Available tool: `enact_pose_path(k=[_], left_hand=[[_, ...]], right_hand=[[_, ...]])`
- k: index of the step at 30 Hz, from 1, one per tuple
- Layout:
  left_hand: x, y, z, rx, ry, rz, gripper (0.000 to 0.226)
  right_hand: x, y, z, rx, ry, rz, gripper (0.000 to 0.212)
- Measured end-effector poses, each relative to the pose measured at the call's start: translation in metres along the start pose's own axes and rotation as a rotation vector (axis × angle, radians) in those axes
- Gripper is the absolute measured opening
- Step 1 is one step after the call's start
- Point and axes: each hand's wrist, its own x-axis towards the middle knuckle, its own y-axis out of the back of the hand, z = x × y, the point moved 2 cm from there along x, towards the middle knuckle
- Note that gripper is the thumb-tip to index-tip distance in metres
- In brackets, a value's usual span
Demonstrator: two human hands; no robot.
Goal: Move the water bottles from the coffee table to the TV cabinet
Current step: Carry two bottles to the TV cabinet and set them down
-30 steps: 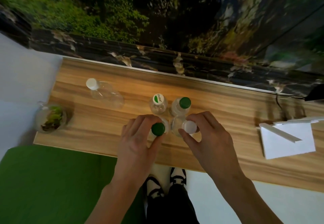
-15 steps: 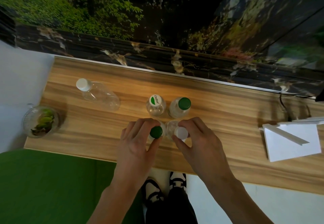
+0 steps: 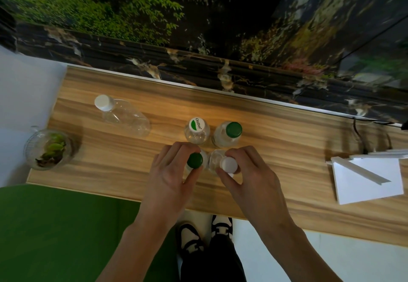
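Note:
Several clear water bottles stand on the wooden cabinet top [image 3: 287, 149]. My left hand [image 3: 170, 178] wraps the neck of a green-capped bottle [image 3: 194, 160]. My right hand [image 3: 251, 178] grips a white-capped bottle [image 3: 229, 165] right beside it. Both bottles rest on the wood, touching each other. Just behind them stand a bottle with a white and green labelled cap [image 3: 196, 126] and another green-capped bottle [image 3: 233, 130]. Further left a larger white-capped bottle [image 3: 123, 114] stands apart.
A glass jar with a small plant [image 3: 49, 149] sits at the cabinet's left end. White boards [image 3: 366, 178] and a dark cable [image 3: 357, 133] lie at the right. A dark marble ledge [image 3: 220, 69] runs behind. A green rug [image 3: 55, 233] and my shoes [image 3: 205, 231] are below.
Both hands stay on their bottles at the same spot. The view shifted slightly, and my fingers settled lower around the caps.

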Motion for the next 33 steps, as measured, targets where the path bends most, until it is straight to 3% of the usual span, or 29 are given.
enact_pose_path(k=[8,17,22,33], left_hand=[[-0.001,0.004,0.004,0.058,0.046,-0.091,0.032],[-0.014,0.029,0.02,0.046,0.084,-0.093,0.064],[-0.03,0.085,0.065,0.04,0.066,-0.099,0.051],[-0.052,0.24,0.184,0.151,-0.001,0.044,0.063]], right_hand=[[0.001,0.004,-0.003,-0.048,-0.005,-0.008,0.033],[-0.001,0.039,-0.025,-0.161,0.038,0.028,0.036],[-0.013,0.099,-0.066,-0.131,0.048,-0.023,0.047],[-0.045,0.245,-0.192,-0.191,0.204,-0.074,0.067]])
